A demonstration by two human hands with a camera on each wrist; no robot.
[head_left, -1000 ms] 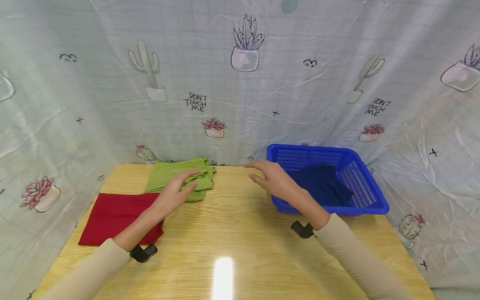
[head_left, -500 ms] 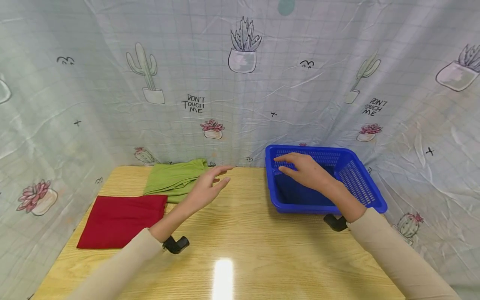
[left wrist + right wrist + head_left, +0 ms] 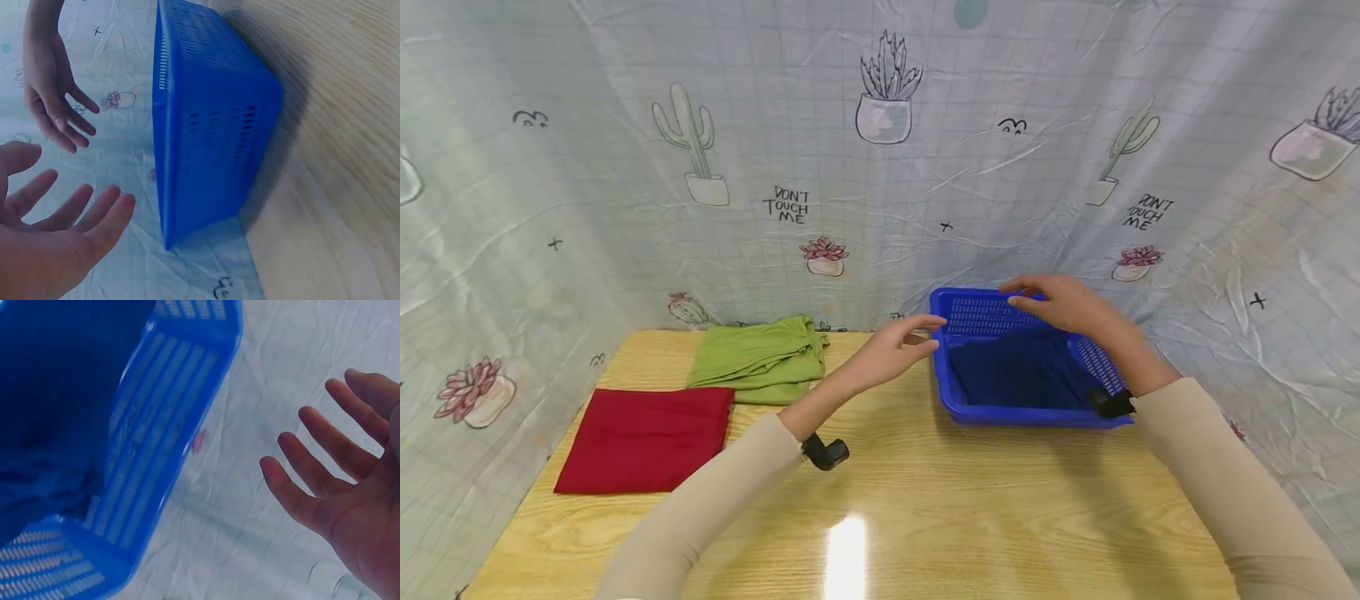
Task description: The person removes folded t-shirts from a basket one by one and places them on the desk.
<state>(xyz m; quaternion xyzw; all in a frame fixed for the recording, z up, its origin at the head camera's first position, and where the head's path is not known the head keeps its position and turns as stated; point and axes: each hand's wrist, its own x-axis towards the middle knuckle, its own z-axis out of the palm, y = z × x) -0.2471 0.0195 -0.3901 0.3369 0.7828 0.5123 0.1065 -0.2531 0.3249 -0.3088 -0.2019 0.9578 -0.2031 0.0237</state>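
My left hand (image 3: 891,352) is at the left rim of a blue plastic basket (image 3: 958,412), its fingers loosely spread and holding nothing. Over the basket's back right part hovers my right hand (image 3: 1060,304), likewise holding nothing, with fingers apart. Inside the basket lies a dark navy cloth (image 3: 1018,367), bunched toward the right. In the left wrist view the basket's perforated side wall (image 3: 219,144) stands beside the left fingers. The right wrist view has the right palm (image 3: 369,519) off to the side of the basket's rim, with the navy cloth (image 3: 56,406) within.
A folded red cloth (image 3: 643,437) lies on the wooden table (image 3: 910,517) at the left. Behind it is a folded green cloth (image 3: 760,358), its right edge rumpled. A printed curtain (image 3: 760,133) hangs around the back and sides.
Both hands have moved right. The left hand went from over the green cloth to the basket's left rim; the right passed over the basket to its back right. The cloths and basket stay put.
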